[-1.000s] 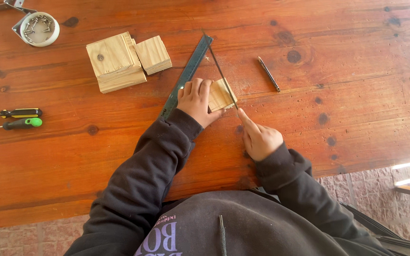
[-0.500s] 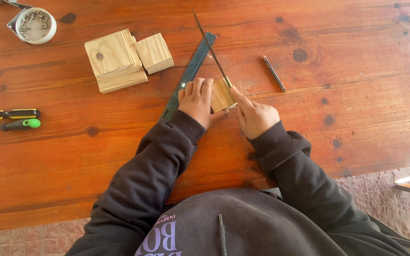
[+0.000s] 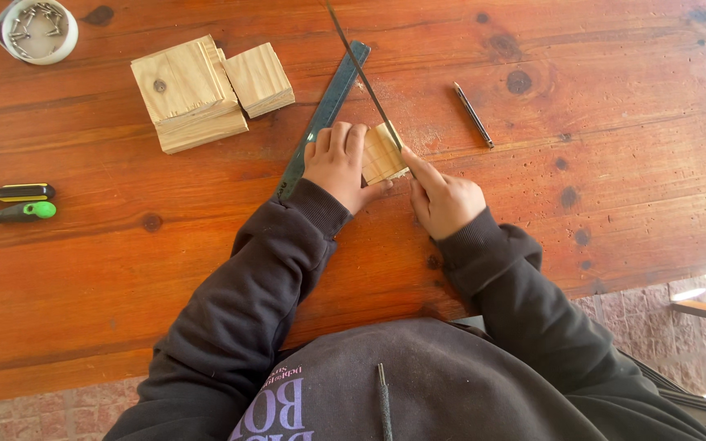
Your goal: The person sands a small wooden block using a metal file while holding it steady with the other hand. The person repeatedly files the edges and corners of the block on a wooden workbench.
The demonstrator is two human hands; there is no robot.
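Pine block (image 3: 382, 153) sits on the table (image 3: 206, 245) pinned under my left hand (image 3: 337, 163) (fingers clamped over it) while my right hand (image 3: 443, 200) grips the thin saw blade (image 3: 365, 82), which could skid into my fingertips.

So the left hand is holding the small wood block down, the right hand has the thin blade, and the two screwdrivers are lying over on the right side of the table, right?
Not quite. The head view shows the two screwdrivers at the table's left edge. The rest holds: left hand on the small wood block, right hand with the thin blade.
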